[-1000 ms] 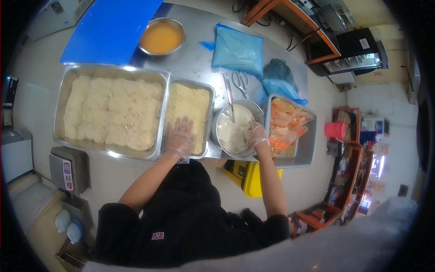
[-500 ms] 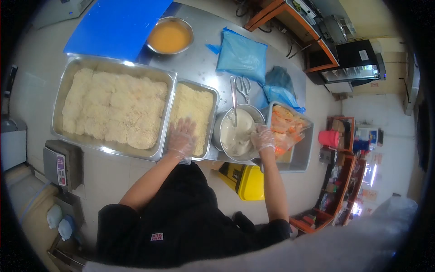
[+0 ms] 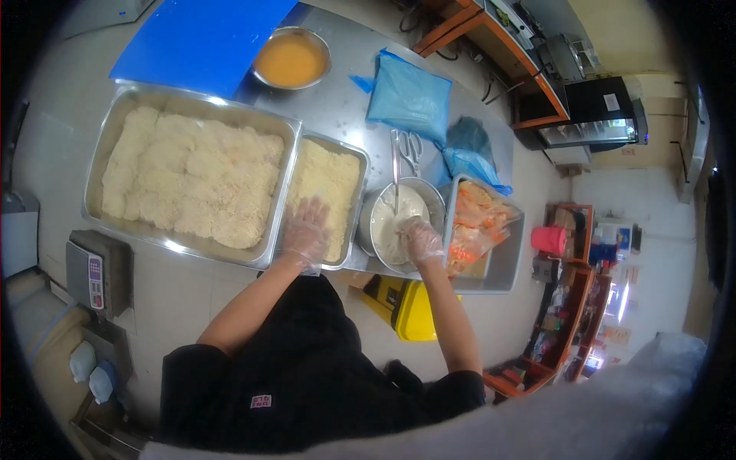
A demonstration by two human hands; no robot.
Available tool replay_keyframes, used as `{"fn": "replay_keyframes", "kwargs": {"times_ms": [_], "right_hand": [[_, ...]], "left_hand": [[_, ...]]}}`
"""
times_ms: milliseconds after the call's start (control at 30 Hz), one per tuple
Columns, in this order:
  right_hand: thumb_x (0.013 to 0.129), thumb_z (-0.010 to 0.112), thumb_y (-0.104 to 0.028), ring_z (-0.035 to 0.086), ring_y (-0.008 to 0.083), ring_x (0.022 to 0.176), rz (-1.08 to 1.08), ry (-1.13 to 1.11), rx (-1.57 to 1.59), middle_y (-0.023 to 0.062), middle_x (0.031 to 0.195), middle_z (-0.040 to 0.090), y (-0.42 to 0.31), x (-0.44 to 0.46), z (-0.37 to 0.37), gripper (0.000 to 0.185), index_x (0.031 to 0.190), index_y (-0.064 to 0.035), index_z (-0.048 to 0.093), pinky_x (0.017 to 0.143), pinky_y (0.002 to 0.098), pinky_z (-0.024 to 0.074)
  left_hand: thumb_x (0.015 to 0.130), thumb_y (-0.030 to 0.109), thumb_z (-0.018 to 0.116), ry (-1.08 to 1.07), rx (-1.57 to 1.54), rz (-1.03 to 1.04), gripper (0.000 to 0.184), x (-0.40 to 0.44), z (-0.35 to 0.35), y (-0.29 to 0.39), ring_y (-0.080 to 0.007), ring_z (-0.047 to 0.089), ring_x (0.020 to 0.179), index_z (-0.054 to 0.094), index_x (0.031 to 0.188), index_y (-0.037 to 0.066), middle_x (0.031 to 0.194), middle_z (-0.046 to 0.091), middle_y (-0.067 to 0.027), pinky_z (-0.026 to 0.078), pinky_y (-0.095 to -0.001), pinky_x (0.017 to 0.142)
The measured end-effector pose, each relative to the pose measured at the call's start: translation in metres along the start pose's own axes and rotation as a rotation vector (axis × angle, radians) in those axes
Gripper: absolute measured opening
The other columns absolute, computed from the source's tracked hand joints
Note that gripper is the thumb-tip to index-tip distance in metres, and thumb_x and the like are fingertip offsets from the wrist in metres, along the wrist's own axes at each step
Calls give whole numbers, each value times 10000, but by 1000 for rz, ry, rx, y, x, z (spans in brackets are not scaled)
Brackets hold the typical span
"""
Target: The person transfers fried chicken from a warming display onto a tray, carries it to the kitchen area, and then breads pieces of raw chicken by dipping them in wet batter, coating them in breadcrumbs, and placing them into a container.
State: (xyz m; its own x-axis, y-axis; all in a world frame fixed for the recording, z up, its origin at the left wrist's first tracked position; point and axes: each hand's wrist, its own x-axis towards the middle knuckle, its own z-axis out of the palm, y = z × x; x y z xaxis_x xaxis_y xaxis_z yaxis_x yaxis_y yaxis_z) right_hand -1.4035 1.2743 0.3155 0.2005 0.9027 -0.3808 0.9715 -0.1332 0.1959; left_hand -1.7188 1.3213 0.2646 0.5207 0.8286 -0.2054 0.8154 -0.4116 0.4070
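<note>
My left hand [image 3: 308, 228], in a clear plastic glove, lies with its fingers stretched out on the pale crumbs [image 3: 328, 170] in the narrow metal tray [image 3: 365, 178]. My right hand [image 3: 422, 241], gloved too, reaches into the metal bowl [image 3: 438, 205] of whitish batter [image 3: 386, 230]. Its fingers are bent together at the batter, and what they hold is coated and hidden. A metal utensil [image 3: 395, 157] stands in the bowl, its handle leaning on the rim. To the left, a large metal tray [image 3: 296, 149] holds crumb-coated pieces [image 3: 192, 180].
Right of the bowl, a grey bin [image 3: 506, 264] holds orange pieces in clear plastic [image 3: 475, 218]. Behind are scissors [image 3: 412, 149], a blue bag [image 3: 410, 96], a bowl of orange liquid [image 3: 290, 61] and a blue board [image 3: 199, 46]. A yellow-lidded bin [image 3: 416, 313] stands below the table edge.
My right hand has moved left, from the bowl's right rim further in over the batter. My left hand stays on the crumbs. The view has shifted slightly.
</note>
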Motion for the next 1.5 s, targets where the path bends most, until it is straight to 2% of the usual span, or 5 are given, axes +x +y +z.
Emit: {"fn": "replay_keyframes", "kwargs": {"times_ms": [233,433,633,1033,1500], "right_hand": [[846,596,-220,664,358,916,-264,74,151,195,976,675,-19,-46,-70,229,1000,-63,663,837,442,536],[818,622,-279,623,379,1017,-26,-4,369,193,1053,663,-2,-51,-144,300,1034,-77,674,884,454,503],[825,605,-316,635,382,1007,97,204,304,201,1043,676,32,17,-28,336,1039,-67,678,902,450,502],[820,612,-233,630,391,940,26,228,389,212,954,666,8,-59,-163,225,959,-64,663,822,472,498],[806,636,-213,629,381,950,85,247,421,189,966,669,22,-57,-156,237,988,-65,665,835,461,503]], "left_hand": [[987,426,382,-83,-18,31,623,-15,-17,20,-304,183,1493,299,1533,137,1622,209,-88,79,-583,1181],[1007,402,343,-41,69,-33,607,22,0,5,-297,187,1493,265,1542,125,1629,172,-108,81,-574,1184],[1008,421,353,63,92,-6,605,50,-7,18,-298,185,1494,262,1546,159,1628,184,-93,71,-575,1185],[1038,402,272,46,162,-10,592,86,-29,6,-326,168,1494,213,1558,125,1627,167,-118,117,-525,1201],[1016,500,287,-283,184,222,705,-2,-33,39,-337,154,1495,151,1563,76,1632,154,-116,96,-570,1182]]}}
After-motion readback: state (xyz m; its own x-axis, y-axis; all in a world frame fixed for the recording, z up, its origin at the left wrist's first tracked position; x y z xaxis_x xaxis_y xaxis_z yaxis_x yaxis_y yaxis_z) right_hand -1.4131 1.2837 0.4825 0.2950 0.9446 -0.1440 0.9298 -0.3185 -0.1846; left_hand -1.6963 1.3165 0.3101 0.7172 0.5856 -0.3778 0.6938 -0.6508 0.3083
